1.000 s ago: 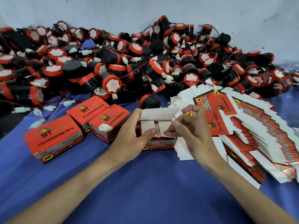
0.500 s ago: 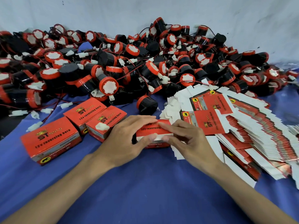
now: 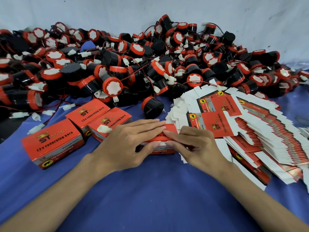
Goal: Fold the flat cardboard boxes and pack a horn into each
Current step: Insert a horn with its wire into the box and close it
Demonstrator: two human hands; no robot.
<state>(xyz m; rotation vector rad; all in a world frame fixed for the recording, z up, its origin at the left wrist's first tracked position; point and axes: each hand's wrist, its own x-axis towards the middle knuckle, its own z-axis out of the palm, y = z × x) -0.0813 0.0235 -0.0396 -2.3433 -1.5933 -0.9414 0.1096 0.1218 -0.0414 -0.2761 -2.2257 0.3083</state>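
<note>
- horn pile [image 3: 117, 64]: black bodies with red caps, white plugs and thin red wires. It starts at the left edge and runs across the whole back of the table, against the pale wall [image 3: 100, 10].
- far-left box [image 3: 51, 144]: folded and closed, red top printed "ST", sitting on the blue cloth [image 3: 150, 190].
- two more closed boxes, second box [image 3: 87, 114] and third box [image 3: 110, 123], side by side and touching, just right of the first one. A loose white plug [image 3: 103, 128] lies on the third box's near corner.
- left grip [image 3: 127, 144]: wide, fingers straight and laid flat on the red lid, thumb against the front face. It presses down and is not wrapped round anything.
- current box [image 3: 161, 151]: centre of the table, between both grips and mostly covered by them. The lid is down, and a red top strip and the front face show. I can't tell what is inside.
- lone horn [image 3: 153, 106]: on its side just behind the current box, apart from the pile's front edge.
- right grip [image 3: 195, 146]: also wide, fingers nearly straight on the lid's right end, fingertips meeting the left fingertips, thumb on the front face.
- flat cardboard stack [image 3: 267, 139]: fanned out on the right, white flaps showing, printed red side up on the top sheet [image 3: 217, 121]. Its near edge touches the right grip.
</note>
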